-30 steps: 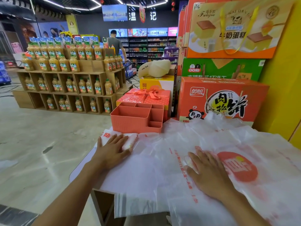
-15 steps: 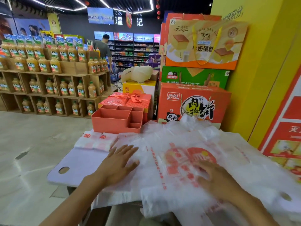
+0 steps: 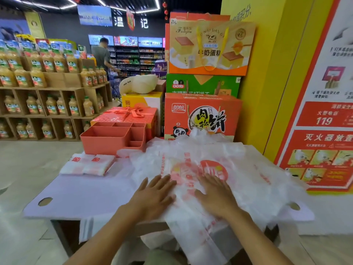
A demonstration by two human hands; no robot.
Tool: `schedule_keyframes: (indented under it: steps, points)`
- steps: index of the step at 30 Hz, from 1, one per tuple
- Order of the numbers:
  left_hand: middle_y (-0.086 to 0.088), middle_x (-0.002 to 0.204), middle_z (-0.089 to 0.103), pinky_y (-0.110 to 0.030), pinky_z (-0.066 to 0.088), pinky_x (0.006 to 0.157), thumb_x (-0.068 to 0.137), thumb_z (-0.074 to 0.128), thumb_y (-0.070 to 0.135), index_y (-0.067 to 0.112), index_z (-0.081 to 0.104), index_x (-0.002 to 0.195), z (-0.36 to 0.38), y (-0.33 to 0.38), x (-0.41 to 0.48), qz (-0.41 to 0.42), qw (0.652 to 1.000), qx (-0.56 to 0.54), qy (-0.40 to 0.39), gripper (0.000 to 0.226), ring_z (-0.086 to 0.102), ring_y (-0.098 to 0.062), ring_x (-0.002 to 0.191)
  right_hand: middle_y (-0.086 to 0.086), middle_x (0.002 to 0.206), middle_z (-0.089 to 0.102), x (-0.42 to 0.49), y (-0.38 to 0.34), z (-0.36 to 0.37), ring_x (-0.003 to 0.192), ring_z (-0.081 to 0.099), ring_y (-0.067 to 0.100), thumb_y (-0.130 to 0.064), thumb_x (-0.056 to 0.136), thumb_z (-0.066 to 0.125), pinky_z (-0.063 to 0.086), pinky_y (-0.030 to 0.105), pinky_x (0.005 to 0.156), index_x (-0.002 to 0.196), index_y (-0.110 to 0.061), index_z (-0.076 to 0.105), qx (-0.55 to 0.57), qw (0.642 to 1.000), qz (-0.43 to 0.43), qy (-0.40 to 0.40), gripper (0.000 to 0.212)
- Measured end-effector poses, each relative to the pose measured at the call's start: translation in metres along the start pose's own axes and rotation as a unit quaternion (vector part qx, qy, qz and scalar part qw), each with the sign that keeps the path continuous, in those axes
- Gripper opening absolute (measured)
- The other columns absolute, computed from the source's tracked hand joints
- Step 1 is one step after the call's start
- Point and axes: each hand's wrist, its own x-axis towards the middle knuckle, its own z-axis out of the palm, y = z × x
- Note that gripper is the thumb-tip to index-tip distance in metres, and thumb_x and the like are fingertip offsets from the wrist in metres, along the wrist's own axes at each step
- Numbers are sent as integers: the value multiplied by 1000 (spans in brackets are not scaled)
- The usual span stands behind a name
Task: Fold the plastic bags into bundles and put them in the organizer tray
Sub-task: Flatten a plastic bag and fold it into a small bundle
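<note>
A heap of translucent white plastic bags (image 3: 238,169) with red print covers the right half of the pale table (image 3: 80,194). My left hand (image 3: 152,196) and my right hand (image 3: 215,196) both press flat on the top bag near the table's front edge, fingers straight and spread. Two folded bag bundles (image 3: 87,165) lie side by side at the table's far left. Behind them stands the coral organizer tray (image 3: 112,138) with several compartments; I see nothing in it.
A red gift box (image 3: 129,115) with a bow sits behind the tray. Stacked snack cartons (image 3: 202,113) rise at the table's back edge. A yellow pillar (image 3: 267,73) stands to the right. Shelves of juice bottles (image 3: 47,92) fill the left; a person (image 3: 102,56) shops far off.
Both hands have drawn closer together on the bag, the left sliding right off the bundles. The view has swung right, and the bundles and bare table now show at left.
</note>
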Motion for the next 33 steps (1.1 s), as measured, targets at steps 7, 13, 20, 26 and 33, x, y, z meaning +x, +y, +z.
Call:
schedule_keyframes:
  steps: [7,13,20,26,33]
  points:
    - [23,164,-21,-47,-12,125,86,-12,75,52,-11,155,-3,-31,1,17,1000,8,0,73,-25,-7,151,-19,168,9,-30,74,-31,155,4,7,-86,84,18,-3,39,126,159,-42,17,-47,998,-31,-23,86]
    - [29,162,-19,-42,-16,124,96,2,73,57,-6,154,0,-29,-5,45,999,10,26,60,-26,2,148,-31,162,2,-54,97,-34,153,-4,-2,-95,80,29,0,38,128,157,-51,12,-41,996,-69,-33,90]
    - [33,162,-10,-38,-10,125,87,23,90,57,4,155,-5,-34,-24,73,997,-26,-2,78,-16,6,150,-34,152,29,-72,109,-48,141,28,-9,-90,80,38,24,23,121,152,-48,31,-25,996,-83,8,84]
    - [30,157,30,-38,17,126,88,18,88,54,43,145,-8,-35,-31,68,990,-94,85,71,18,4,149,-16,136,63,-85,121,-45,121,63,8,-49,93,55,40,22,101,135,-33,61,-93,982,-104,124,45]
    - [29,149,44,-28,32,119,88,49,72,45,52,142,-19,-51,-45,76,986,-129,78,61,36,10,139,-25,123,65,-91,144,-58,114,61,2,-59,93,50,55,30,96,119,-47,63,141,987,8,81,31]
